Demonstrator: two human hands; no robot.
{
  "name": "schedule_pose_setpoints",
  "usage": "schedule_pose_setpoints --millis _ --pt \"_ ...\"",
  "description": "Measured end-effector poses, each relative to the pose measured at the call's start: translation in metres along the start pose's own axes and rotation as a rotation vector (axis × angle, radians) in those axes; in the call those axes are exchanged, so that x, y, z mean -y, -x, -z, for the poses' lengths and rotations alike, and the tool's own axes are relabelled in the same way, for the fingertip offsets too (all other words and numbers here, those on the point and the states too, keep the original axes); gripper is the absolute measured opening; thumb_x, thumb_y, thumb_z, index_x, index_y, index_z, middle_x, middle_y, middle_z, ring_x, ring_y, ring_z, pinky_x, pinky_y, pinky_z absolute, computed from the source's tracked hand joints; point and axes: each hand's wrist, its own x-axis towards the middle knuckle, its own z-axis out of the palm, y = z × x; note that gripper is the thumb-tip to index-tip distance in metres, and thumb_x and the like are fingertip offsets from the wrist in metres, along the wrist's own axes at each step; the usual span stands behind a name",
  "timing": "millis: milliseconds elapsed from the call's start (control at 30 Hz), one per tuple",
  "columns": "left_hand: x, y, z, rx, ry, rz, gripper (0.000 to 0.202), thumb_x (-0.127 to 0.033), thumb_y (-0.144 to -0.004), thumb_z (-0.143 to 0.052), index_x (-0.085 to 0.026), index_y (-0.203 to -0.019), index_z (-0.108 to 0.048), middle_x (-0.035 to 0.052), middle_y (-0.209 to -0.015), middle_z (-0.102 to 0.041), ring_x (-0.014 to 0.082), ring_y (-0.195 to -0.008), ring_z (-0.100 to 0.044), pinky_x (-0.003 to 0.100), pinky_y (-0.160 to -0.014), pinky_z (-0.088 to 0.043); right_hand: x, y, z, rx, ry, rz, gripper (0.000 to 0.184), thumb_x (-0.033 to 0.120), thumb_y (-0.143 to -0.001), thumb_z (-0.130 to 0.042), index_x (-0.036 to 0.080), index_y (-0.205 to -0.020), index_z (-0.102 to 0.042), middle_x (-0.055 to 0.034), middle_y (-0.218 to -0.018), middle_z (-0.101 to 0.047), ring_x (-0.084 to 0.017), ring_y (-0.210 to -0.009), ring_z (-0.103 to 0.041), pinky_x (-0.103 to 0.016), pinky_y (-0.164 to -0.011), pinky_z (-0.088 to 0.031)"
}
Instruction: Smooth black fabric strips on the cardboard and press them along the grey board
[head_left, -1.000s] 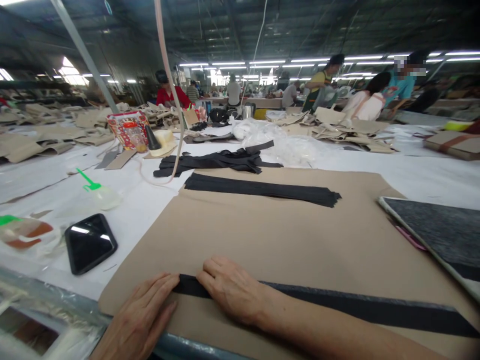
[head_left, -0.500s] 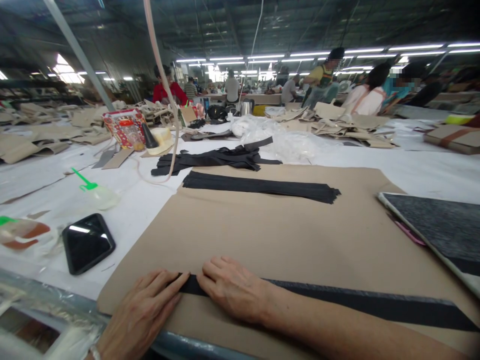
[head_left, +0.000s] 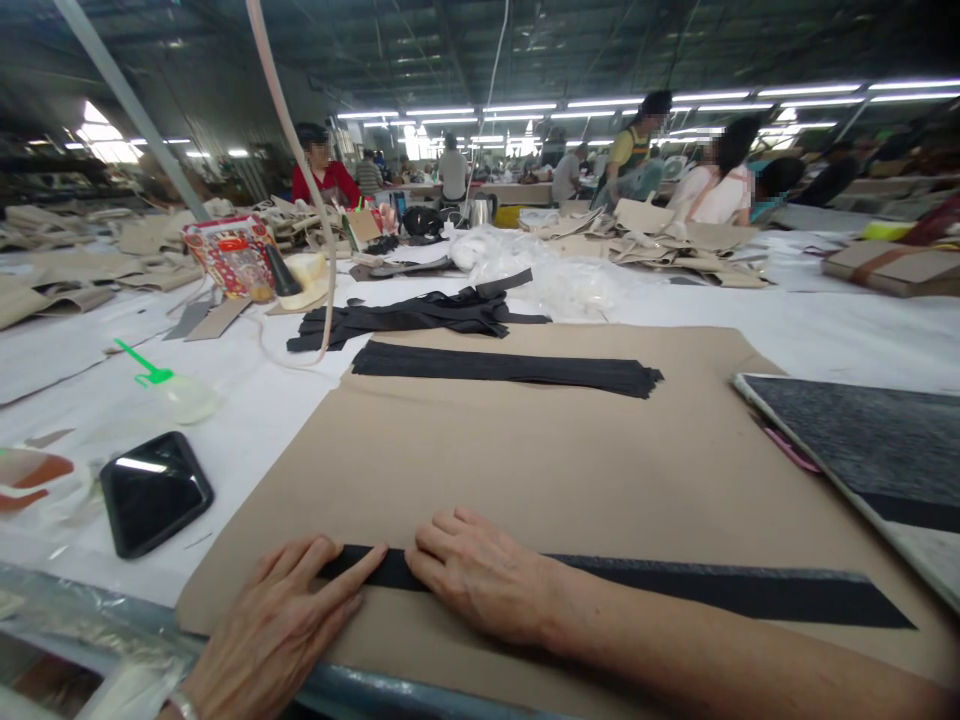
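A long black fabric strip (head_left: 720, 590) lies along the near edge of a brown paper sheet (head_left: 525, 460). My left hand (head_left: 281, 625) lies flat with its fingers stretched out, the fingertips pressing the strip's left end. Just right of it, my right hand (head_left: 480, 575) also rests flat on the strip, fingers extended and close together. Neither hand grips anything. Farther back on the sheet sits a neat stack of black strips (head_left: 502, 368), and behind that a loose pile of black strips (head_left: 420, 315).
A black phone (head_left: 154, 490) and a green-capped squeeze bottle (head_left: 169, 388) lie left on the white table. A dark grey board (head_left: 862, 440) sits at right. A hose (head_left: 300, 190) hangs down at the back left. Other people work at far tables.
My left hand's fingers have slid further right onto the strip's end. The view has shifted slightly right and down; the right hand stays pressed on the strip.
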Motion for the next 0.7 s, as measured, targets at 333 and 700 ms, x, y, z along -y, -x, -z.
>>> schedule_pose_setpoints --millis 333,700 --pt "0.001 0.0 -0.003 0.002 -0.029 -0.011 0.048 -0.037 -0.088 -0.048 -0.042 -0.135 -0.04 0.0012 -0.103 -0.061 0.0198 -0.101 -0.054 0.033 -0.088 -0.034 -0.004 0.024 0.011 0.041 0.016 -0.043 0.009 0.016 -0.093 -0.045 0.015 -0.096 -0.054 -0.0045 -0.09 -0.053 -0.019 -0.084 -0.044 -0.033 -0.074 -0.038" --pt "0.0 0.0 -0.002 0.008 -0.052 -0.024 0.046 -0.036 -0.09 -0.041 -0.043 -0.136 -0.037 0.0023 -0.102 -0.062 0.0227 -0.107 -0.053 0.036 -0.088 -0.032 -0.01 0.055 0.018 0.053 0.003 -0.067 0.013 0.016 -0.094 -0.043 0.014 -0.1 -0.054 -0.005 -0.09 -0.053 -0.018 -0.082 -0.044 -0.032 -0.074 -0.037"
